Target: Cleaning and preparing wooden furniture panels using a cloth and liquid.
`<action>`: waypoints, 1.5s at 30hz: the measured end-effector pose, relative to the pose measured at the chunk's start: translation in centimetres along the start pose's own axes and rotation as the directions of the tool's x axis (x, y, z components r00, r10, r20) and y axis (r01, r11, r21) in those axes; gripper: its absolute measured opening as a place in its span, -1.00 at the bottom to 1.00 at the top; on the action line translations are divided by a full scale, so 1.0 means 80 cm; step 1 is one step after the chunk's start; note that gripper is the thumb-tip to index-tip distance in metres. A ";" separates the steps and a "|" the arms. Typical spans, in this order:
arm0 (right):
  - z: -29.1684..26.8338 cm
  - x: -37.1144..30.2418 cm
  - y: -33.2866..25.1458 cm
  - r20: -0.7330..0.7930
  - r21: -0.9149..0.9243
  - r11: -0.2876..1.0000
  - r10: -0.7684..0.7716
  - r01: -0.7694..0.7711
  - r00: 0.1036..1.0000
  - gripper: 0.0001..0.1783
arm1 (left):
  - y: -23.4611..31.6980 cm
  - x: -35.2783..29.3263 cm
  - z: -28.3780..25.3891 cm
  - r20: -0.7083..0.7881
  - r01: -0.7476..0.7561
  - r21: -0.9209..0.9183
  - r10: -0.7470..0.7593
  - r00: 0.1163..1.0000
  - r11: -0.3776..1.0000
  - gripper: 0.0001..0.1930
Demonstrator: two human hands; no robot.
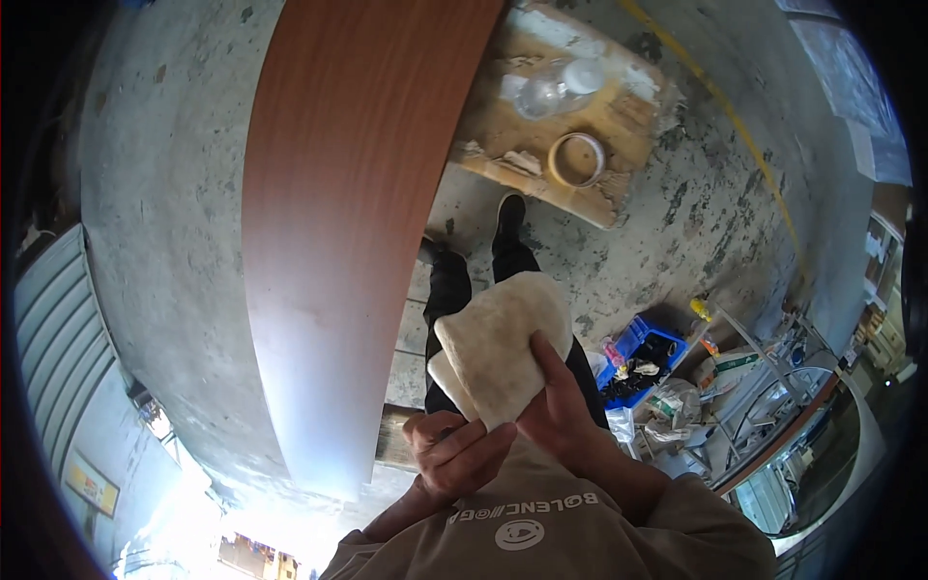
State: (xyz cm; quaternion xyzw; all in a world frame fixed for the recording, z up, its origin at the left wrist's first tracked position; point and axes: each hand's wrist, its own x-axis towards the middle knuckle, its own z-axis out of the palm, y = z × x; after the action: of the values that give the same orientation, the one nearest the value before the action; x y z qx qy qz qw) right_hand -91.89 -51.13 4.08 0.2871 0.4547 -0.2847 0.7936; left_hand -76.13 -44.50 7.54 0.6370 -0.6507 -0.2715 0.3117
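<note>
A folded cream-coloured fleecy cloth [498, 343] is held up in front of my body by both hands. My left hand [456, 452] pinches its lower corner with curled fingers. On the cloth's right side, my right hand [561, 406] grips the edge, the thumb lying on top; its other fingers are hidden behind the cloth. To the left of my legs stretches a long reddish-brown wood-grain board [338, 222], apart from both hands. Its near end shines with glare.
A worn wooden stand [619, 126] ahead carries a clear plastic bottle [541, 97] and a roll of tape [577, 159]. At right, a blue crate [638, 358] full of dark items sits beside bags and a metal frame [749, 348]. The concrete floor [174, 242] surrounds the board.
</note>
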 end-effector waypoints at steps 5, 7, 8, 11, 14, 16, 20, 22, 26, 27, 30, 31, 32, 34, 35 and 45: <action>-0.020 0.000 -0.097 0.047 -0.036 0.905 -0.422 0.424 0.905 -0.39 | -0.021 0.040 0.043 0.106 0.005 -0.066 0.002 0.994 0.998 -0.51; -0.024 -0.002 -0.147 0.049 -0.030 0.772 -0.633 0.635 0.773 -0.38 | -0.053 0.080 0.082 -0.150 0.226 -0.347 -0.292 0.945 0.910 -0.29; -0.043 0.000 -0.178 0.119 -0.037 0.685 -0.720 0.728 0.683 -0.37 | -0.081 0.127 0.095 -0.059 0.250 -0.163 -0.263 0.963 0.954 -0.16; -0.035 -0.003 -0.236 0.145 -0.050 0.491 -0.858 0.870 0.493 -0.35 | -0.147 0.259 0.184 -0.161 0.143 -0.303 -0.198 0.967 0.942 0.23; -0.021 -0.002 -0.276 0.320 0.004 0.458 -0.843 0.889 0.433 -0.30 | -0.153 0.353 0.231 -0.277 -0.029 -0.341 -0.071 0.958 0.940 0.17; -0.009 0.007 -0.296 0.483 -0.005 0.442 -0.785 0.897 0.389 -0.29 | -0.164 0.378 0.250 -0.186 -0.029 -0.306 -0.030 0.982 0.952 0.04; -0.036 0.038 -0.348 0.488 -0.396 0.092 -0.822 0.914 0.294 -0.36 | -0.103 0.360 0.224 0.029 0.177 -0.513 -0.189 0.982 0.840 -0.22; -0.017 0.050 -0.343 0.610 -0.415 0.055 -0.723 0.908 0.323 -0.36 | -0.080 0.325 0.173 0.211 0.240 -0.349 -0.174 0.962 0.906 -0.17; 0.022 0.072 -0.298 0.581 -0.205 0.694 -0.480 0.690 0.657 -0.34 | -0.046 0.252 0.106 0.480 0.353 -0.123 -0.255 0.839 0.928 -0.11; 0.047 0.071 -0.280 0.700 -0.188 0.733 -0.367 0.654 0.613 -0.34 | -0.049 0.232 0.103 0.484 0.341 -0.107 -0.251 0.838 0.934 -0.14; 0.050 0.087 -0.242 0.652 -0.192 0.853 -0.258 0.485 0.713 -0.33 | -0.048 0.196 0.081 0.570 0.527 0.051 -0.459 0.682 0.848 -0.22; 0.049 0.091 -0.231 0.649 -0.195 0.893 -0.192 0.405 0.736 -0.33 | -0.047 0.189 0.071 0.567 0.543 0.052 -0.473 0.674 0.838 -0.22; 0.052 0.093 -0.221 0.604 -0.223 0.897 -0.181 0.382 0.777 -0.32 | -0.047 0.184 0.062 0.582 0.585 0.098 -0.523 0.622 0.805 -0.22; 0.047 0.105 -0.207 0.585 -0.261 0.895 -0.152 0.362 0.797 -0.33 | -0.049 0.172 0.049 0.590 0.638 0.138 -0.581 0.561 0.757 -0.23; 0.046 0.110 -0.200 0.574 -0.286 0.890 -0.137 0.355 0.807 -0.33 | -0.051 0.166 0.043 0.595 0.677 0.177 -0.625 0.505 0.715 -0.26; 0.064 0.139 -0.121 0.534 -0.552 0.775 0.043 0.309 0.845 -0.31 | -0.091 0.063 0.007 0.516 0.807 0.012 -0.695 0.501 0.591 -0.38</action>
State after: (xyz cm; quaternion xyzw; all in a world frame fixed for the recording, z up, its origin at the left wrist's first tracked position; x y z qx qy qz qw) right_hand -91.24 -63.44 -5.55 -0.1108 0.3115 -0.2436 0.9118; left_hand -71.72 -49.87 2.00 0.7297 -0.3238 -0.5987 0.0655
